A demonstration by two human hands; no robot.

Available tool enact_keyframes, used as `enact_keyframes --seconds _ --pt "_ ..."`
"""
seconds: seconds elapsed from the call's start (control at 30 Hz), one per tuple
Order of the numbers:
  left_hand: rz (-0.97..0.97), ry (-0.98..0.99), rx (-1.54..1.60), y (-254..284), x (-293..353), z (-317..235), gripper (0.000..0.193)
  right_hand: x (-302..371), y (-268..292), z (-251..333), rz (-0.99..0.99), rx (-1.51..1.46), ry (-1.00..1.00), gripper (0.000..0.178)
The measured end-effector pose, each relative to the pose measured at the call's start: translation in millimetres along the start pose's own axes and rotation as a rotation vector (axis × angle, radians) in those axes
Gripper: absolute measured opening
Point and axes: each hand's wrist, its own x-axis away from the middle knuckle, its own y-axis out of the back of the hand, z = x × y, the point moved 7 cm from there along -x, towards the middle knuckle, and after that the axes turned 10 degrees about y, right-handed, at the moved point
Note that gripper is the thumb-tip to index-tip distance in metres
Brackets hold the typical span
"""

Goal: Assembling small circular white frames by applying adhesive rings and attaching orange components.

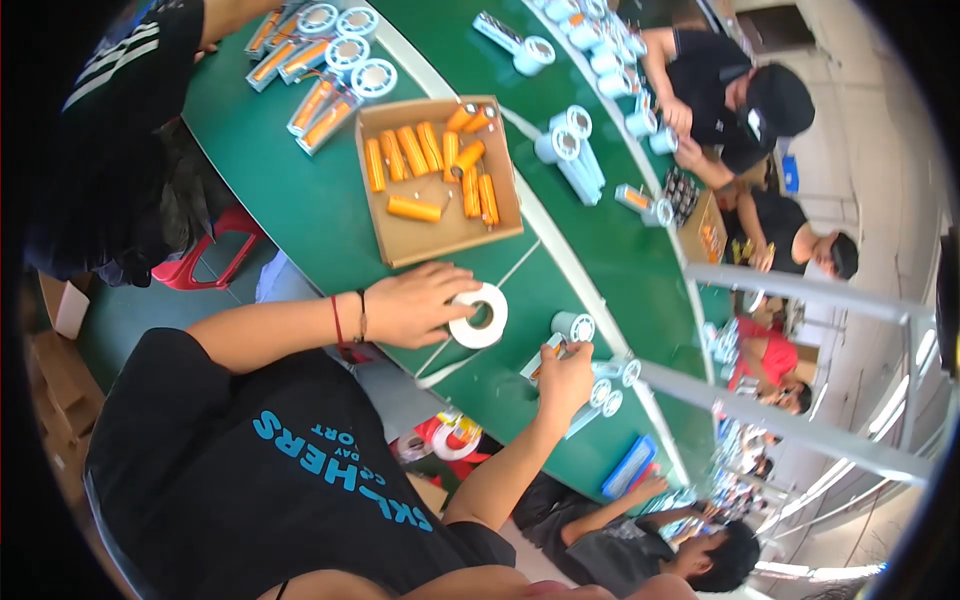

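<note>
My left hand (420,303) lies over the green table with its fingers stretched out, the fingertips touching a roll of white tape (493,333) that rests flat. My right hand (566,380) is closed round the handle of a light-blue handheld device with a round head (573,326); its fingers partly hide the handle. Just beyond that hand lie more light-blue round-headed devices (604,398). Above my left hand stands a cardboard box (385,250) holding several orange-wrapped cylindrical batteries (412,208), some with short wires.
Round-headed devices with orange batteries in their handles (328,118) lie at the upper left, near another person's arm. A pale rail (560,245) runs along the green table (300,200). Co-workers sit across and at the lower right, beside a blue tray (628,466). A red stool (215,260) stands left.
</note>
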Motion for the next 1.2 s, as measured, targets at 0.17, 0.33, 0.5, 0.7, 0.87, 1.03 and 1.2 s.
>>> enact_keyframes --seconds 0.17,0.33,0.5,0.7,0.87,1.03,1.2 --pt "-0.029 -0.017 -0.040 -9.1 2.4 -0.9 0.033 -122.2 13.8 -9.8 -0.213 0.061 0.043 0.041" --pt "-0.049 0.032 -0.010 -9.6 11.2 3.5 0.029 -210.8 54.4 47.3 -0.343 0.078 0.224 0.040" --pt "-0.038 0.019 0.050 -0.6 9.1 -3.6 0.027 -250.3 19.0 165.6 -0.348 -0.154 0.880 0.037" --pt "-0.021 0.033 0.036 2.4 9.0 0.2 0.035 -264.7 -25.2 200.0 0.068 -0.041 0.624 0.037" --pt "-0.036 0.037 0.070 3.0 4.8 2.9 0.026 -217.5 -17.6 192.2 0.059 0.084 0.608 0.033" --pt "-0.083 0.024 0.094 17.8 2.9 -1.2 0.024 -115.3 -0.1 97.1 -0.360 -0.096 0.586 0.028" --pt "-0.094 -0.034 0.107 18.8 11.9 -1.7 0.025 6.5 -44.8 -6.6 -0.450 -0.288 0.175 0.024"
